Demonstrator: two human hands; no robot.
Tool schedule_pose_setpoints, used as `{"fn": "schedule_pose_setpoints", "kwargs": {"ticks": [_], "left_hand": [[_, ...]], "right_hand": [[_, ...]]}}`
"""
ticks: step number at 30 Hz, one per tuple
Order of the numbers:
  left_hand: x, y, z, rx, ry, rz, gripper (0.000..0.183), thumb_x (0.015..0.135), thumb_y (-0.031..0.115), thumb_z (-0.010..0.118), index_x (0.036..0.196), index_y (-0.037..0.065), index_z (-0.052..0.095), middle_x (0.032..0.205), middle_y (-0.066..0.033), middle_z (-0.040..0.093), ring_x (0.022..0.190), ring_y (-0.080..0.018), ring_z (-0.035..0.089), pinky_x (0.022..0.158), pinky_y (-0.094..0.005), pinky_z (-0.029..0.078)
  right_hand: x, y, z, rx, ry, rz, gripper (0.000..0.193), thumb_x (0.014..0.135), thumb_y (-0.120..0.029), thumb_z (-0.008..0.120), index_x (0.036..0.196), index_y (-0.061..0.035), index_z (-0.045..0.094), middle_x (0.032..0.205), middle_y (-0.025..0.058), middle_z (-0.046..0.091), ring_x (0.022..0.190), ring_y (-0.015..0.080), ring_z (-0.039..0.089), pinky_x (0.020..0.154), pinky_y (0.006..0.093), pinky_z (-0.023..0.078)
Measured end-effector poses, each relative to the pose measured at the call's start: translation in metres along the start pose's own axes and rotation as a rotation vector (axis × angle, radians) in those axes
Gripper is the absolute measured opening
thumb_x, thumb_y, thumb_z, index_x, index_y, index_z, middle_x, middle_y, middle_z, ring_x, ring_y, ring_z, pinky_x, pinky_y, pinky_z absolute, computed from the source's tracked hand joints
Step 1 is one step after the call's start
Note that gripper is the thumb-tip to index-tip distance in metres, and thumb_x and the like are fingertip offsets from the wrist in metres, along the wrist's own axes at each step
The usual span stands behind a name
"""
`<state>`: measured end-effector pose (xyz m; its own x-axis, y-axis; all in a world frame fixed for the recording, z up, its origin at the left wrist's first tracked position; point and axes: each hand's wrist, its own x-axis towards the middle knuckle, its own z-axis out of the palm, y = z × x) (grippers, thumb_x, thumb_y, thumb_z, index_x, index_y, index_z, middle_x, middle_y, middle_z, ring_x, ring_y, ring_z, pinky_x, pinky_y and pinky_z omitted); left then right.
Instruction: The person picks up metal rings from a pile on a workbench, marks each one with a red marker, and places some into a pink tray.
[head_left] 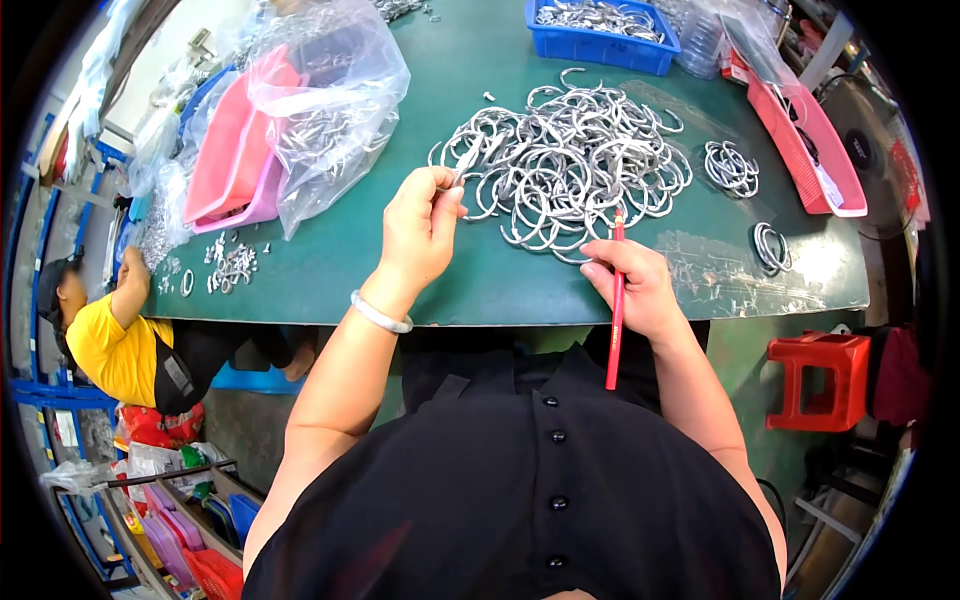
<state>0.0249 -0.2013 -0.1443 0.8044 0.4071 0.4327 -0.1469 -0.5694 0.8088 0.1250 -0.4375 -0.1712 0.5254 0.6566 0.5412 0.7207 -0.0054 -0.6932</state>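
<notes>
On the green table lies a big heap of silver metal rings [585, 150], many of them looking like open hoops or bangles. At the heap's left edge my left hand [420, 230] is closed, thumb against fingers, pinching a silver metal ring [462, 165]. It overlaps other rings, so its full outline is hard to make out. A white bangle circles my left wrist. My right hand [637, 285], at the heap's near edge, is closed around a red pencil [616, 320], one end pointing up at the rings and the other toward me. Its fingertips are beside the nearest ring.
Right of the heap lie two small ring bundles [731, 169] [771, 248]. A blue bin [605, 45] of metal parts stands behind, a pink basket [805, 150] at right. At left are pink baskets [235, 150], a plastic bag [335, 110] and small parts. A person in yellow [120, 345] sits left.
</notes>
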Motion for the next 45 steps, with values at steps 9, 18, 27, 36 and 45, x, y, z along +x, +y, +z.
{"fn": "schedule_pose_setpoints", "kwargs": {"ticks": [9, 18, 27, 36, 45], "left_hand": [[-0.01, 0.027, 0.009, 0.23, -0.261, 0.563, 0.017, 0.072, -0.009, 0.058, 0.087, 0.0, 0.055, 0.084, -0.0116, 0.058, 0.073, -0.0252, 0.058, 0.065, -0.0289, 0.048], [-0.024, 0.036, 0.026, 0.113, -0.487, 0.584, 0.018, 0.071, -0.009, 0.058, 0.086, 0.001, 0.057, 0.09, -0.0118, 0.059, 0.077, -0.0258, 0.059, 0.066, -0.0287, 0.049], [-0.045, 0.032, 0.044, -0.712, -0.296, -0.157, 0.035, 0.082, -0.006, 0.052, 0.116, -0.004, 0.047, 0.119, -0.014, 0.049, 0.094, -0.0189, 0.058, 0.076, -0.0271, 0.048], [-0.04, 0.031, 0.039, -0.93, -0.334, -0.625, 0.032, 0.083, 0.003, 0.057, 0.114, -0.003, 0.05, 0.106, -0.0121, 0.057, 0.09, -0.0191, 0.06, 0.077, -0.0272, 0.05], [-0.043, 0.031, 0.039, -0.933, -0.33, -0.612, 0.022, 0.084, 0.002, 0.054, 0.106, -0.002, 0.057, 0.103, -0.0132, 0.06, 0.088, -0.0189, 0.061, 0.077, -0.0267, 0.049]], "right_hand": [[-0.005, 0.004, 0.0, 0.153, 0.025, 0.164, 0.018, 0.074, -0.003, 0.066, 0.092, -0.002, 0.061, 0.072, 0.0077, 0.06, 0.062, 0.0142, 0.058, 0.058, 0.0243, 0.045], [-0.002, -0.012, -0.01, 0.713, 0.029, 0.39, 0.019, 0.086, -0.005, 0.053, 0.105, -0.0012, 0.054, 0.078, 0.0048, 0.06, 0.07, 0.0079, 0.056, 0.059, 0.0194, 0.044], [-0.006, -0.017, -0.009, 0.817, 0.099, 0.495, 0.017, 0.085, -0.005, 0.056, 0.101, -0.0024, 0.055, 0.072, 0.0052, 0.061, 0.062, 0.007, 0.055, 0.056, 0.0179, 0.043], [-0.007, -0.018, -0.008, 0.805, 0.112, 0.486, 0.018, 0.085, -0.005, 0.055, 0.102, -0.0025, 0.054, 0.072, 0.0053, 0.061, 0.063, 0.0068, 0.054, 0.058, 0.0183, 0.043], [-0.01, -0.018, -0.008, 0.668, 0.074, 0.443, 0.019, 0.085, -0.002, 0.054, 0.104, -0.0019, 0.053, 0.075, 0.0041, 0.06, 0.069, 0.0081, 0.057, 0.06, 0.0201, 0.044]]}}
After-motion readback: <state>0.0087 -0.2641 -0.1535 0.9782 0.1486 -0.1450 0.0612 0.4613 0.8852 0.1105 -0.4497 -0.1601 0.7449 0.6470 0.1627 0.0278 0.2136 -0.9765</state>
